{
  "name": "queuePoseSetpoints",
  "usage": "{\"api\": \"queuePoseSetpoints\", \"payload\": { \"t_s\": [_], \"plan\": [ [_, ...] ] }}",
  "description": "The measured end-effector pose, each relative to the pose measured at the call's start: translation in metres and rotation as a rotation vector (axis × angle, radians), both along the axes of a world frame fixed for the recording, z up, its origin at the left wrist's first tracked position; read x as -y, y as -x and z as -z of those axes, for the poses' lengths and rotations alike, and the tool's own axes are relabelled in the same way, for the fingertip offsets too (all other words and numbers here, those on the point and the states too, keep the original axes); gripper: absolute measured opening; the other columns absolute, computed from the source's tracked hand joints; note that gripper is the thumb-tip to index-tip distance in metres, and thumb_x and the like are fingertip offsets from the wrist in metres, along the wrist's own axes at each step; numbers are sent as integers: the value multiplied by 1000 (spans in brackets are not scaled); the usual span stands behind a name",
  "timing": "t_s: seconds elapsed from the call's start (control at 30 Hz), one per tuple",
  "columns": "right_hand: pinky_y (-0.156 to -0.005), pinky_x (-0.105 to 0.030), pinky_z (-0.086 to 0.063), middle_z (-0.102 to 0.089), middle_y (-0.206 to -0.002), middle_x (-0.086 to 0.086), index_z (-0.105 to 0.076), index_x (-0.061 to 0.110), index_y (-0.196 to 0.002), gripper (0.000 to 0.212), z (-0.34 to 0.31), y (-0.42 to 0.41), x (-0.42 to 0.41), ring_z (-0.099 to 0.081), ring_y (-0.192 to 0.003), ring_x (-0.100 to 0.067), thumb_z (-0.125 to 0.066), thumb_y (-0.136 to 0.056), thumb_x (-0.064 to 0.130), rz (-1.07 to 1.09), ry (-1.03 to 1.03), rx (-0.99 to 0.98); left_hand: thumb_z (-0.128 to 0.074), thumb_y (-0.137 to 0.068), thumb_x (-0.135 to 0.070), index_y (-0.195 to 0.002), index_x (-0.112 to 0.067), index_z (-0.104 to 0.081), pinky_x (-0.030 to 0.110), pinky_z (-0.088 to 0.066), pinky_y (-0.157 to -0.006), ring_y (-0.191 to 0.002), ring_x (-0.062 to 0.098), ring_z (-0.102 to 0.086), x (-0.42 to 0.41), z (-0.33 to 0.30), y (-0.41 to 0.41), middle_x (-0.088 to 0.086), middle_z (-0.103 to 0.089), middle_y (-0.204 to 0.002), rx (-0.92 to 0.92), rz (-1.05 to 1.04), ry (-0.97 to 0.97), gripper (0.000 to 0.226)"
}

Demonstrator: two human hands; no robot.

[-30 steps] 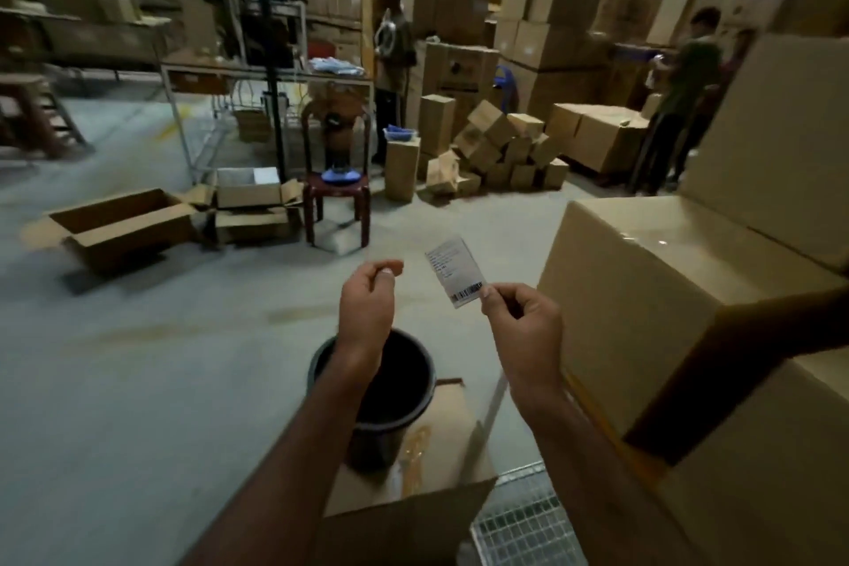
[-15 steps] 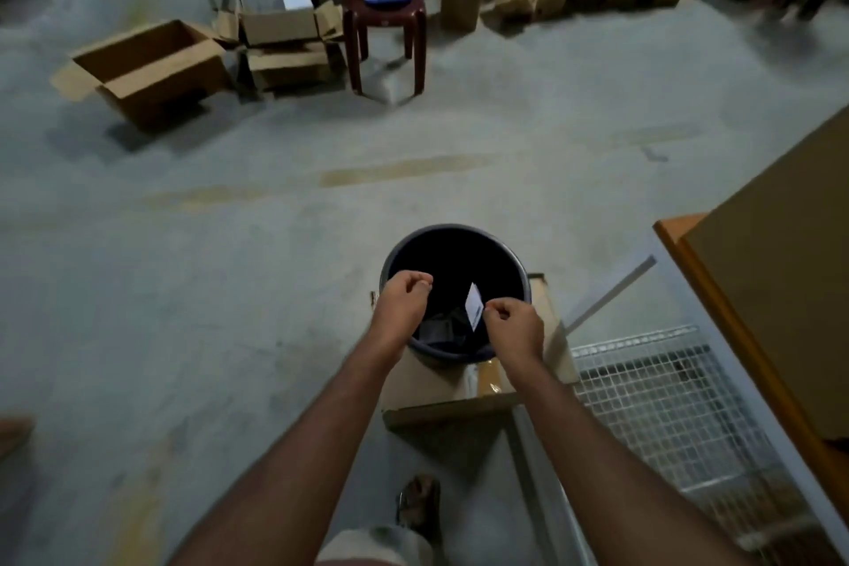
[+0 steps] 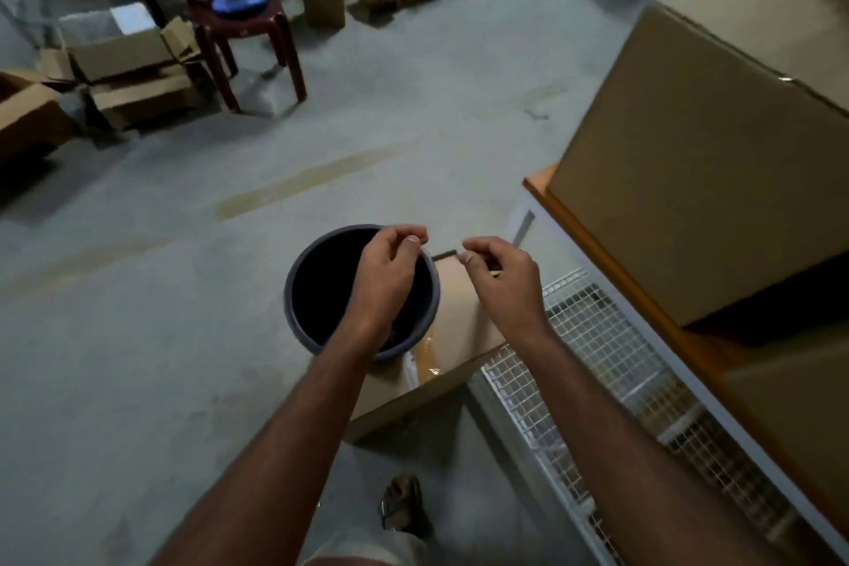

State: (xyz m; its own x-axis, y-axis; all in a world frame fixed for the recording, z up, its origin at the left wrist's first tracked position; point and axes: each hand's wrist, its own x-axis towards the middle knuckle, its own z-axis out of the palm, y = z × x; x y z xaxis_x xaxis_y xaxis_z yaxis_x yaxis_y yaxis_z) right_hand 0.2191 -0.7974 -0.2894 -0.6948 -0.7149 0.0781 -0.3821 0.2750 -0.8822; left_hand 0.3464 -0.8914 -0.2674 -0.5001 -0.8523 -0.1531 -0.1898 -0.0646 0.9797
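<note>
Since half a second ago, the small white barcode label has gone from the right hand (image 3: pixel 503 283), and both hands have risen a little and moved toward 3 o'clock. The label is not visible now, and the dark inside of the round grey plastic bucket (image 3: pixel 290 294) does not show whether it lies there.

The left hand (image 3: pixel 388 273) hangs over the mouth of the bucket, on its 3 o'clock side. Its fingers are curled and the thumb tip is against the forefinger, with nothing visible between them. The right hand is just beside it at 3 o'clock, apart from it, over the flat brown cardboard box (image 3: pixel 459 313). Its fingers are curled in the same way and hold nothing that I can see.

The bucket stands upright on the 9 o'clock end of this box, on the grey concrete floor (image 3: pixel 138 335). A white wire mesh shelf (image 3: pixel 597 335) is at 4 o'clock from the bucket, a large closed brown carton (image 3: pixel 689 152) at 2 o'clock, and a dark red plastic stool (image 3: pixel 248 21) far away at 11 o'clock.
</note>
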Motion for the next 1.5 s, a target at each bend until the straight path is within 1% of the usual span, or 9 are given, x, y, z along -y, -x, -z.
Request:
{"api": "queuePoseSetpoints", "payload": {
  "t_s": [0.13,0.4,0.5,0.7,0.83,1.03,1.2,1.33,1.5],
  "plan": [
    [-74,-15,-54,-71,-103,7,-70,14,-117,23,-57,19,-60,-66,-94,-4,-64,-96,19,50,149,-68,-48,-104,-14,-118,-11,-65,14,-50,-91,-106,3,-63,-49,-61,39,-2,-69,-115,-183,132,65,22],
    [-84,-23,-55,-70,-107,7,-68,16,-119,22,-192,31,-247,-65,-100,-4,-60,-98,21,260,414,-320,-48,-103,-9,-108,-14,-67,22,-51,-87,-102,12,-65,-201,-193,104,9,-70,-114,-540,406,259,20],
    [-81,-23,-55,-70,-99,7,-70,14,-111,17,-232,28,-331,-66,-95,-7,-60,-98,16,350,538,-432,-50,-102,-16,-106,-20,-68,30,-52,-93,-108,17,-66,-279,-227,118,4,-71,-113,-634,516,290,19],
    [-74,-23,-54,-72,-91,0,-71,7,-106,15,-264,38,-487,-67,-85,-12,-58,-98,8,544,626,-580,-49,-101,-17,-108,-16,-67,28,-52,-89,-104,15,-63,-434,-260,142,11,-68,-113,-755,790,307,19],
    [-80,-36,-59,-72,-96,1,-70,11,-109,16,-262,47,-587,-69,-92,-15,-59,-98,15,716,583,-642,-50,-103,-18,-108,-14,-69,32,-53,-88,-104,20,-65,-532,-262,161,9,-70,-110,-704,989,301,20],
    [-72,-21,-55,-71,-97,0,-68,10,-110,16,-250,43,-712,-68,-88,-10,-57,-99,13,950,493,-640,-51,-103,-19,-109,-19,-69,16,-53,-76,-94,6,-66,-655,-250,185,-4,-71,-104,-573,1255,265,19],
    [-72,-26,-59,-71,-96,1,-66,14,-111,16,-238,42,-791,-69,-88,-11,-57,-98,12,1163,435,-688,-50,-102,-20,-110,-25,-65,34,-54,-88,-103,15,-64,-736,-246,212,-3,-69,-111,-537,1431,255,17],
    [-71,-20,-56,-72,-93,1,-68,6,-111,17,-230,37,-840,-69,-86,-8,-57,-98,7,1329,378,-746,-50,-103,-22,-114,-29,-61,26,-53,-82,-102,10,-64,-788,-242,224,-5,-68,-111,-533,1608,157,17],
    [-72,-19,-55,-71,-93,4,-68,13,-109,16,-217,22,-896,-68,-86,-9,-57,-98,11,1528,255,-786,-47,-104,-25,-110,-28,-62,28,-52,-84,-103,14,-61,-857,-228,235,-2,-65,-110,-482,1806,130,16]
  ]
}}
